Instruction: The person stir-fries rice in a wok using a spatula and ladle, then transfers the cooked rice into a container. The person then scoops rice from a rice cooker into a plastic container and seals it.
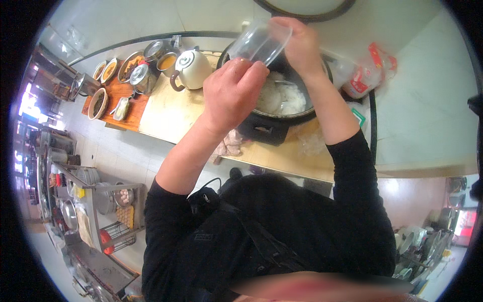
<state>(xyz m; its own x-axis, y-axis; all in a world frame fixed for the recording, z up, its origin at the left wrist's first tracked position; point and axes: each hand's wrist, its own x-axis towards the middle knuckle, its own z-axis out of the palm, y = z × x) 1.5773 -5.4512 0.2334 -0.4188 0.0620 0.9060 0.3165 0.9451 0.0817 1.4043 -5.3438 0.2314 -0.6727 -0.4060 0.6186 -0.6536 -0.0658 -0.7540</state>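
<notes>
Both of my hands are raised over a large black rice cooker (261,130) on the table. Between them is a clear plastic container (254,40), tilted, its round open rim toward my right hand (302,48). The fingers of that hand curl round the container's far right side. My left hand (234,90) is closed at the container's lower near side, its fingertips partly hidden. Below, white rice (289,98) fills part of the cooker's pot, and a rice paddle seems to lie in it. The open lid (307,15) stands behind against the wall.
A cream kettle (195,70) stands left of the cooker. Farther left, a wooden board (133,113) bears several bowls and a metal pot (142,79). A red-and-clear plastic bag (359,80) lies at the right. A pinkish cloth (230,143) is at the table's front edge; a metal rack (95,201) stands behind left.
</notes>
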